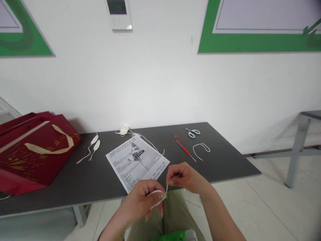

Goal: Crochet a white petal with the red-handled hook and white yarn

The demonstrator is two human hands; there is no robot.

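Above my lap, at the table's front edge, my left hand [149,197] pinches white yarn [158,203] between thumb and fingers. Part of that yarn curves over the thumb. Slightly higher and to the right, my right hand [184,176] is closed in a pinch on a short, taut stretch of the same yarn. Beyond my hands lies a printed sheet [125,167] with a picture and text. A crochet hook with a red handle [185,149] rests to its right, beside a loose piece of white yarn [201,144].
Grey-handled scissors [192,134] and a small orange ring [176,136] lie at the back right of the dark table [225,160]. A white yarn bundle [124,129] sits near the wall. Two white petal-shaped pieces [96,145] lie left, beside a red gift bag [47,157].
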